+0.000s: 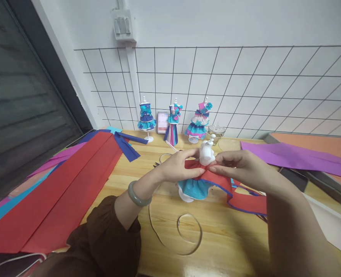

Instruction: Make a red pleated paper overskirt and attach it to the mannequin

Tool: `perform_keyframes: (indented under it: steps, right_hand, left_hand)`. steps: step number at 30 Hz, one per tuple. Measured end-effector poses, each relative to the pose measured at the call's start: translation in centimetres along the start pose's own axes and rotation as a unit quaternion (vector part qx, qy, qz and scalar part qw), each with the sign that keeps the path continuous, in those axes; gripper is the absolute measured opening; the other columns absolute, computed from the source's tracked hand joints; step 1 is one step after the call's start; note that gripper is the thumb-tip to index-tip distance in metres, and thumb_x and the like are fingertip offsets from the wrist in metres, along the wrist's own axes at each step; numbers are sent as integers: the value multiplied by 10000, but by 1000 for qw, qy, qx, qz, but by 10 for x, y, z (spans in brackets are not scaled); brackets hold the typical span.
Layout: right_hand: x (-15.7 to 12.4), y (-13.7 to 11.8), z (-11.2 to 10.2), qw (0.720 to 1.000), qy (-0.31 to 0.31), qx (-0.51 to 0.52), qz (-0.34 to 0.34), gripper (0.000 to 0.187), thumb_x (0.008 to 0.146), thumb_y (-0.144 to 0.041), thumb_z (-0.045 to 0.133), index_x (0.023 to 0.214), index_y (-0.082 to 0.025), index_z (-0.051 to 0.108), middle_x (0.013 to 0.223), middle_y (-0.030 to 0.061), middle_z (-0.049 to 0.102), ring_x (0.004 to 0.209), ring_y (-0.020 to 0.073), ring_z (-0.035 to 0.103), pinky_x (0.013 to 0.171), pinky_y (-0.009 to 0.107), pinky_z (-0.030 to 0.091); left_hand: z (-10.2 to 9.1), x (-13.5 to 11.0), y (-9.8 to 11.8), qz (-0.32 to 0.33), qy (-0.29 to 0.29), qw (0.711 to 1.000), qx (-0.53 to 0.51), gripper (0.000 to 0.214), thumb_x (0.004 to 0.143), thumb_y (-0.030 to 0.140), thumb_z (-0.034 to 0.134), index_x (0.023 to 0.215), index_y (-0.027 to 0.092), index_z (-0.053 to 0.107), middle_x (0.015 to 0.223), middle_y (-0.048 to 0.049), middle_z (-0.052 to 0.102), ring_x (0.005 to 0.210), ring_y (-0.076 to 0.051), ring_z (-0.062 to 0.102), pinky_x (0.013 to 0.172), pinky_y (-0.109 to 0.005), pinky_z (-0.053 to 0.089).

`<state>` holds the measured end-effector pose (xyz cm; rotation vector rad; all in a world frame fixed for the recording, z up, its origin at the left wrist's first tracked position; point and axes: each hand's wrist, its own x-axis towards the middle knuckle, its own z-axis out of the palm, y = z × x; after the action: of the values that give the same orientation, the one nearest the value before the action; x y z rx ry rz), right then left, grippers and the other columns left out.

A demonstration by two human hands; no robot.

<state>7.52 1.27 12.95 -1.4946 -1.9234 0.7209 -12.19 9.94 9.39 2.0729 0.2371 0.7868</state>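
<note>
In front of me a small white dress form (206,153) stands tilted on its base, a gathered light-blue skirt (196,188) around its lower part. A red crepe strip with blue edging (216,179) wraps the waist above that skirt, and its loose end trails right across the table. My left hand (179,164) pinches the red strip at the waist's left side, thumb in front and fingers behind the form. My right hand (239,166) pinches the strip at the waist's right side. The thumbs nearly meet at the front.
Red crepe sheets (63,188) cover the left side. Three dressed miniature forms, including a blue one (146,117), stand along the wall with a glass jar (216,130). A thin ribbon (201,234) curls on the wooden table (164,215). Purple sheets (300,159) lie right.
</note>
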Motion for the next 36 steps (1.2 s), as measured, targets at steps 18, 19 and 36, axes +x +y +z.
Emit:
perform_keyframes:
  steps: [18,19,36]
  right_hand:
    - [-1,-2,-2,999,-40,25,-2,258,745,-496,663,804,-262,755,603,18,659,605,189,604,460,275,442]
    - [-1,-2,-2,999,-36,28,-5,256,742,-494,667,793,-260,756,599,19,658,608,192,607,463,277,446]
    - [1,8,-2,998,-46,53,5,237,747,-468,674,837,-265,760,636,14,682,565,168,603,418,255,419]
  left_hand:
    - [-1,0,1,4,-12,1000,-6,380,784,241,617,1146,131,582,1214,-119,611,1137,-232,560,1005,-383,423]
    - [-1,0,1,3,-12,1000,-7,378,784,236,616,1145,129,584,1218,-122,609,1138,-234,561,1003,-384,426]
    - [-1,0,1,-1,-17,1000,0,480,753,208,631,1225,168,553,1265,-93,588,1164,-224,543,1027,-372,400]
